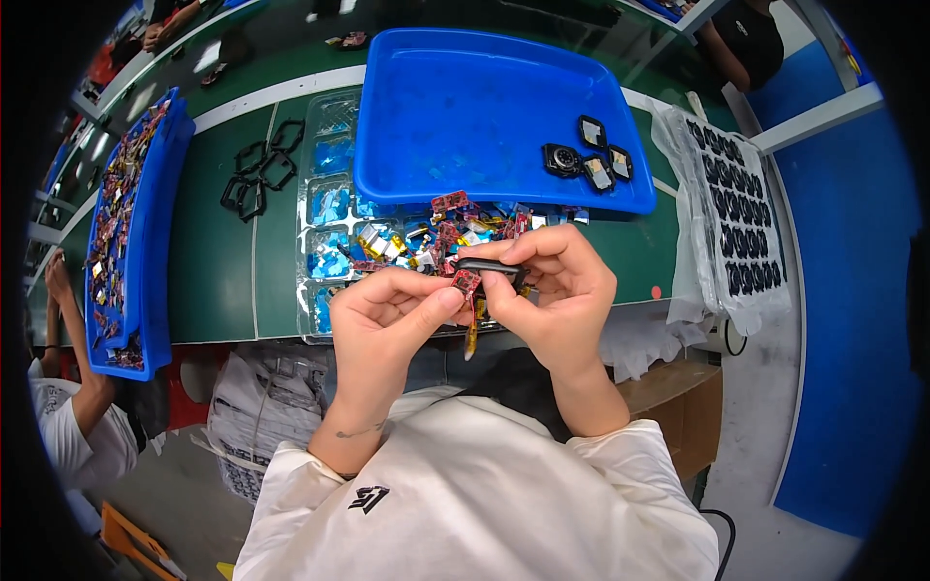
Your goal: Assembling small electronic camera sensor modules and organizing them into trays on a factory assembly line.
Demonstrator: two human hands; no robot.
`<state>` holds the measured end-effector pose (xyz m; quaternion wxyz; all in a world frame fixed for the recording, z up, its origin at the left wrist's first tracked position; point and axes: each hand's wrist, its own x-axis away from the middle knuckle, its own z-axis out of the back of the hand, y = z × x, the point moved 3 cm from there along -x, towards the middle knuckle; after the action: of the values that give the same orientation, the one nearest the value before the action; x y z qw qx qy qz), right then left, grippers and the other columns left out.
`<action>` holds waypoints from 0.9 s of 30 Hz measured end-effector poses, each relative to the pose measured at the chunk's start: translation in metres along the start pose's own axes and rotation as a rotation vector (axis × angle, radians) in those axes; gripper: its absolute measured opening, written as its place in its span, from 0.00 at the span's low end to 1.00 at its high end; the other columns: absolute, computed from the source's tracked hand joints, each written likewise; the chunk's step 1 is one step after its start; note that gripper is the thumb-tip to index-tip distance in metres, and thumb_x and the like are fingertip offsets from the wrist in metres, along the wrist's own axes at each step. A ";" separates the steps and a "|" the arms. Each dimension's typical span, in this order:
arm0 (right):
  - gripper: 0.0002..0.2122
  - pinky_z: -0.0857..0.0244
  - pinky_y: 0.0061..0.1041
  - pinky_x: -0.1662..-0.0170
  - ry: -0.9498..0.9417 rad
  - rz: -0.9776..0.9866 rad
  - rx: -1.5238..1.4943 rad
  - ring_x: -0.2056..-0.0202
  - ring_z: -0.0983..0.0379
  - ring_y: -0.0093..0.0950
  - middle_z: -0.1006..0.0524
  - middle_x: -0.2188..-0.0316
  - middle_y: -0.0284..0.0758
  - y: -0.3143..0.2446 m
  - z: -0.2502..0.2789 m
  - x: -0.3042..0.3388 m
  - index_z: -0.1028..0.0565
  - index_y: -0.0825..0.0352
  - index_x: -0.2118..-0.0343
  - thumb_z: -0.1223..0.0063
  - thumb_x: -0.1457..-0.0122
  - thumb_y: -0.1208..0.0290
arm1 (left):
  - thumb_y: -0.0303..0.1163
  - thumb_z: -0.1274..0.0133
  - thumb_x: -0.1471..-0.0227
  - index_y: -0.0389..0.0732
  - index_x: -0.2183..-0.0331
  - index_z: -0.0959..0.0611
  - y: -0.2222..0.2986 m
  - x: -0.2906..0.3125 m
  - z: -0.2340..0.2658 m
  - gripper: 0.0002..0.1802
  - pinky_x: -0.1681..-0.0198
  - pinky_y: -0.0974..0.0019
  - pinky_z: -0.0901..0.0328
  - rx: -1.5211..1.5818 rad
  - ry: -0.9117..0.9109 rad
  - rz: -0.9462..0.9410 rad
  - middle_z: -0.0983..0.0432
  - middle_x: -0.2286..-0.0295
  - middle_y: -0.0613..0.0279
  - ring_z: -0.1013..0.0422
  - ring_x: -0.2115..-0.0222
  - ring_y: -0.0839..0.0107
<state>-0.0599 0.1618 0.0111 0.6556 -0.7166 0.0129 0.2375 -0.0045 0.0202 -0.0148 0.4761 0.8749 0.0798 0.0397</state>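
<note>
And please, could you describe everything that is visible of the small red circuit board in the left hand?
The small red circuit board looks flat, stiff and roughly square, with tiny pale and dark details on its face. It is held tilted between the thumb and index finger of the left hand. A black piece, held in the right hand, is close above it; whether they touch is unclear. A yellowish strip hangs below, seemingly attached to it.
</note>
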 end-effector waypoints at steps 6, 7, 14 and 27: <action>0.11 0.28 0.24 0.60 -0.028 0.008 -0.022 0.64 0.23 0.30 0.23 0.67 0.45 0.001 -0.003 0.005 0.34 0.71 0.72 0.45 0.55 0.89 | 0.17 0.44 0.53 0.30 0.69 0.23 0.001 0.001 -0.004 0.07 0.66 0.73 0.28 -0.101 0.064 -0.097 0.22 0.73 0.54 0.24 0.72 0.72; 0.10 0.29 0.24 0.60 -0.059 0.024 -0.014 0.63 0.24 0.30 0.23 0.67 0.46 0.004 -0.001 0.005 0.32 0.73 0.70 0.46 0.54 0.89 | 0.17 0.44 0.53 0.30 0.69 0.23 0.001 0.002 -0.004 0.07 0.66 0.73 0.28 -0.100 0.067 -0.100 0.22 0.73 0.54 0.24 0.72 0.72; 0.13 0.30 0.21 0.62 -0.202 0.037 0.019 0.64 0.25 0.26 0.23 0.65 0.41 0.008 0.001 -0.002 0.26 0.76 0.60 0.48 0.49 0.88 | 0.18 0.37 0.60 0.33 0.60 0.25 0.002 0.001 0.003 0.21 0.72 0.80 0.38 -0.387 0.131 -0.182 0.26 0.78 0.66 0.31 0.78 0.83; 0.06 0.35 0.27 0.52 -0.387 -0.123 -0.170 0.53 0.31 0.30 0.28 0.56 0.44 0.003 0.015 -0.038 0.28 0.75 0.63 0.51 0.45 0.84 | 0.21 0.43 0.52 0.34 0.70 0.22 0.018 -0.004 0.023 0.04 0.77 0.81 0.45 -0.319 0.189 -0.246 0.30 0.80 0.72 0.39 0.79 0.87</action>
<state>-0.0995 0.1644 0.0219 0.5961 -0.7099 -0.1771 0.3306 -0.0031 -0.0091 -0.0128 0.6001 0.7646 0.2229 0.0749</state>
